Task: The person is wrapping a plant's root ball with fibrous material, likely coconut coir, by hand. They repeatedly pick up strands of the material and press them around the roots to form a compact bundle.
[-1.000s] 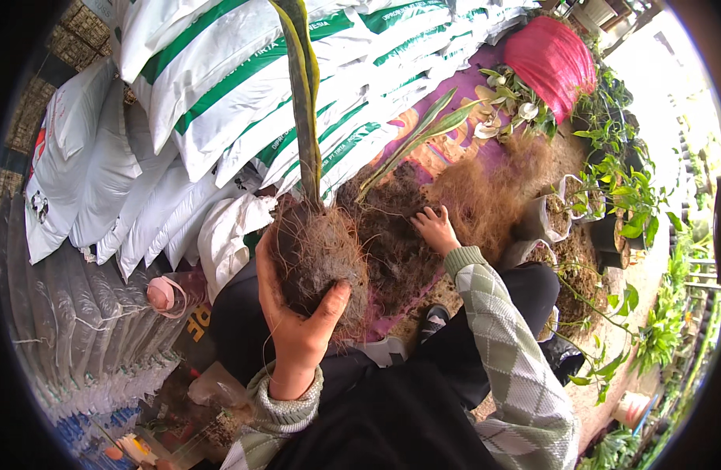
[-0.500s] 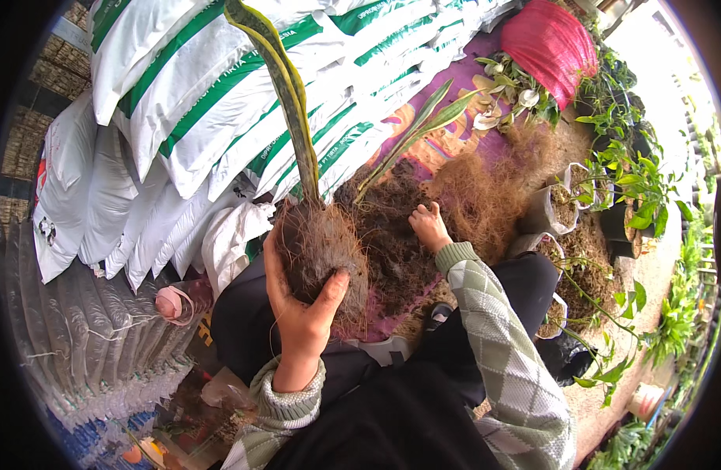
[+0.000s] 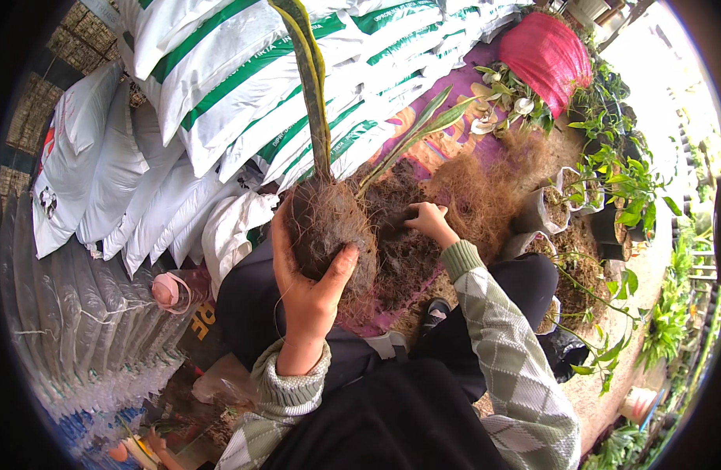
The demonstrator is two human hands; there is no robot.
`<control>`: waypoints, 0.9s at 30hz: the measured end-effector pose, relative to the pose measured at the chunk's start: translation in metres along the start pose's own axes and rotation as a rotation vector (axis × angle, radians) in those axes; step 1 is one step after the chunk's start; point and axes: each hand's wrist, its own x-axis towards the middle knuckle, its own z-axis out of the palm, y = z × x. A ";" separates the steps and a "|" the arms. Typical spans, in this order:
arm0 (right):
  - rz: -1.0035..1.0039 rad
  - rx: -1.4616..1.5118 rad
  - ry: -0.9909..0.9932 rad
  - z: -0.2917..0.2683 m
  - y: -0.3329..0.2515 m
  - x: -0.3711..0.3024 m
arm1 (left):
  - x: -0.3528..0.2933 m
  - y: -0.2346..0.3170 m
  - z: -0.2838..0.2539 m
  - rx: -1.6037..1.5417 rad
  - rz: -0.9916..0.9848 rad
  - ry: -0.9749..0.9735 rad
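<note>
A snake plant [image 3: 313, 94] with long, yellow-edged leaves stands upright out of a rounded root ball [image 3: 329, 227] of dark soil and fine roots. My left hand [image 3: 310, 298] is wrapped round that ball, its thumb across the near side. To the right, my right hand [image 3: 431, 223] reaches into the heap of dark soil [image 3: 400, 270], fingers bent round some of it; their tips are partly hidden. A smaller snake plant [image 3: 415, 137] leans out of the soil behind the right hand. Brown fibre [image 3: 474, 192] lies just beyond that hand.
White sacks with green stripes [image 3: 243, 78] are stacked at the back left. A pink sack [image 3: 544, 59] sits at the far right, by a purple mat [image 3: 454, 86]. Potted plants in bags [image 3: 544, 210] line the right. A pink-capped bottle [image 3: 173, 291] lies near my left knee.
My right hand has shifted slightly, its fingers now stretched further into the dark soil. My left hand still holds the root ball. The whole view has shifted a little.
</note>
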 end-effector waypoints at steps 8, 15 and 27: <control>0.098 -0.244 0.138 -0.011 -0.035 -0.030 | -0.003 0.003 -0.009 -0.083 -0.009 -0.021; -0.004 -0.127 0.053 -0.030 0.003 -0.026 | -0.006 -0.001 -0.010 -0.081 -0.002 0.003; -0.007 -0.029 0.161 -0.052 -0.016 -0.046 | -0.004 -0.005 -0.010 -0.025 0.018 -0.031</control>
